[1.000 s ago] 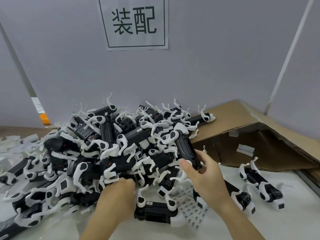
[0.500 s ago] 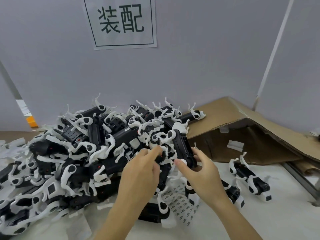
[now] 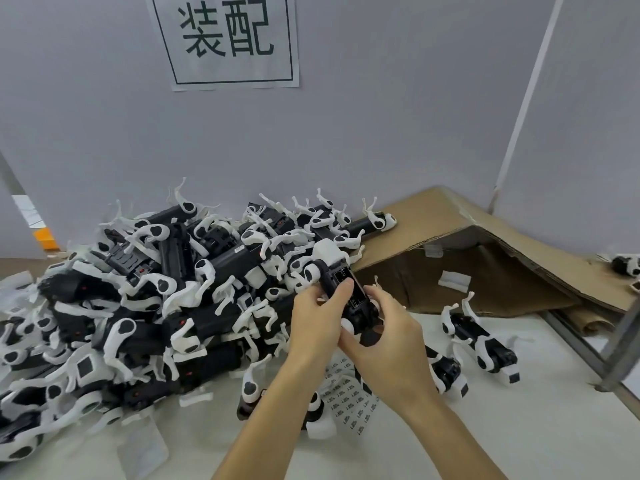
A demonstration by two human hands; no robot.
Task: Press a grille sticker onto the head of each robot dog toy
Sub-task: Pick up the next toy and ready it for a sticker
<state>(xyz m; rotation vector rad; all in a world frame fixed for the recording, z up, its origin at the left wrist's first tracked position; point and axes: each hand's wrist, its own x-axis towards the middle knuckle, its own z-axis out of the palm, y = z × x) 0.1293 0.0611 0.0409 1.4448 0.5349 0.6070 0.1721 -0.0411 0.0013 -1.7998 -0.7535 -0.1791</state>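
Early in the job, by the look of it. Big heap of robot dog toys (image 3: 166,299) piled against the wall, filling the left and middle of the table (image 3: 519,438), apparently waiting for stickers. Only a few set apart on the right: one toy (image 3: 485,344) with legs in the air, another (image 3: 446,372) just beside the right wrist, a third (image 3: 627,265) at the far right edge on the cardboard (image 3: 467,216); cannot tell whether those carry grilles. One toy (image 3: 341,289) lifted clear of the heap, white head up and away, held between both hands: left hand (image 3: 315,327) wrapped around its left side with the thumb lying across the top, right hand (image 3: 388,341) curled around its lower end. Sheet of stickers (image 3: 349,400) flat on the table under the forearms, many small rectangles left on it. No sticker visibly pinched in either hand. Compared with half a second back: left hand come across from reaching into the heap to join the right on the same toy, toy raised off the pile, camera tipped slightly.
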